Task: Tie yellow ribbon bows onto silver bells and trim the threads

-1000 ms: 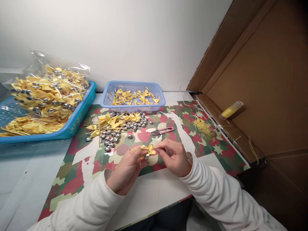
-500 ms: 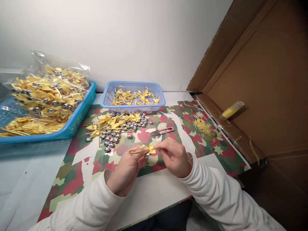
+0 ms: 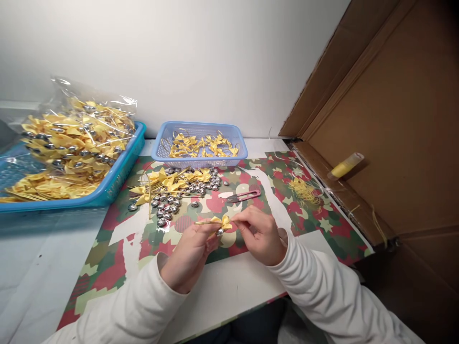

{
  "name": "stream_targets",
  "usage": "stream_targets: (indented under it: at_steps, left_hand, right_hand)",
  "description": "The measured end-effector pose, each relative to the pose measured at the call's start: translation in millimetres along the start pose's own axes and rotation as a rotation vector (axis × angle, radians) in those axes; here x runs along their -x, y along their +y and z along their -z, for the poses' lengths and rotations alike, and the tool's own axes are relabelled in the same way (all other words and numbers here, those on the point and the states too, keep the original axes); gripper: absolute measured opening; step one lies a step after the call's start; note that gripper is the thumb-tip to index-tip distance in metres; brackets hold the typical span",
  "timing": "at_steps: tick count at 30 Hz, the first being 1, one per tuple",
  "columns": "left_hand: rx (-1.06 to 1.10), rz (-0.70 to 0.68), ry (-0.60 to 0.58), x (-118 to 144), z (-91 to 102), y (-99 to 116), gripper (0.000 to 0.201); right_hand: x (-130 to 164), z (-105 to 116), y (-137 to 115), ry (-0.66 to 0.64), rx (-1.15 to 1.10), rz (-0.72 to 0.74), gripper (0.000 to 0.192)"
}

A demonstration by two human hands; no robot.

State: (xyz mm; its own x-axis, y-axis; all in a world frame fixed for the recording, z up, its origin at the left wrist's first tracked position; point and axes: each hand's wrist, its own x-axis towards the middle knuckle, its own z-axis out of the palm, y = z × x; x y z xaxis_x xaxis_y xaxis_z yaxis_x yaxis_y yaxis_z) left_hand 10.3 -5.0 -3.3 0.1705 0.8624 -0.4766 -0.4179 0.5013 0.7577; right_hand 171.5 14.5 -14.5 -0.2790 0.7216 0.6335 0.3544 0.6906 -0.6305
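A teal tray (image 3: 118, 184) with a clear bag of yellow bows (image 3: 77, 136) stands at the far left of the surface (image 3: 43, 258). Loose silver beads (image 3: 168, 206) lie on the patterned paper (image 3: 143, 234). The left hand (image 3: 190, 253) and right hand (image 3: 260, 234) each have their grip closed on one yellow bow (image 3: 223, 221), held just above the paper. Behind are pink snips (image 3: 244, 195) and a blue basket (image 3: 201, 160).

Both hands, left hand (image 3: 190, 253) and right hand (image 3: 260, 235), pinch a small yellow satin ribbon bow (image 3: 221, 221) above the tabletop's (image 3: 43, 258) near edge.
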Motion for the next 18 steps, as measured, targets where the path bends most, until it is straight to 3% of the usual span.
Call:
stream_targets:
  at_steps: [12, 18]
  left_hand:
    - [-0.107, -0.119, 0.142, -1, -4.4, -6, 0.032]
    - [-0.112, -0.185, 0.214, -1, -5.5, -7, 0.033]
  right_hand:
    - [3, -6, -4, -0.005, 0.069, -0.03, 0.019]
    - [4, -8, -9, 0.012, -0.109, -0.276, 0.012]
